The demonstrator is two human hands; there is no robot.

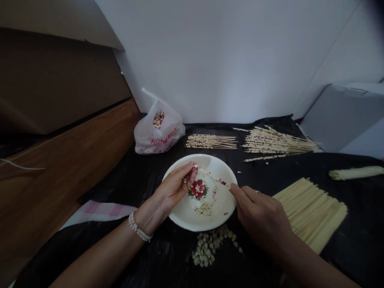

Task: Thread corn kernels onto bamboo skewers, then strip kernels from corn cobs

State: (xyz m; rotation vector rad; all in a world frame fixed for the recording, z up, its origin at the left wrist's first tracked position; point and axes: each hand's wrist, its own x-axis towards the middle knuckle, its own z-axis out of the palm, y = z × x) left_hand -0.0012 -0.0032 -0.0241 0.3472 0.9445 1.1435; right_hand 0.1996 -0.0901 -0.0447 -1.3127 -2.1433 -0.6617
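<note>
L hand [177, 183] pinches tip, R hand [259, 210] grips other end of prob. near-full skewer [211, 176] over bowl [180, 216]. Done: strung bundles [207, 141] beyond bowl. To go: bare sticks [315, 214] R of it, loose kernels [204, 250] nearside.

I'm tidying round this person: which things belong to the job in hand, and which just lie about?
Likely in use:
thin cream-and-red kernel-strung stick, between left hand and right hand
round white bowl
white plastic bag of kernels
bare pale wooden sticks
two groups of kernel-covered sticks

Seemingly lying about:
pink-and-white checked strip
pale grey angular box
</note>
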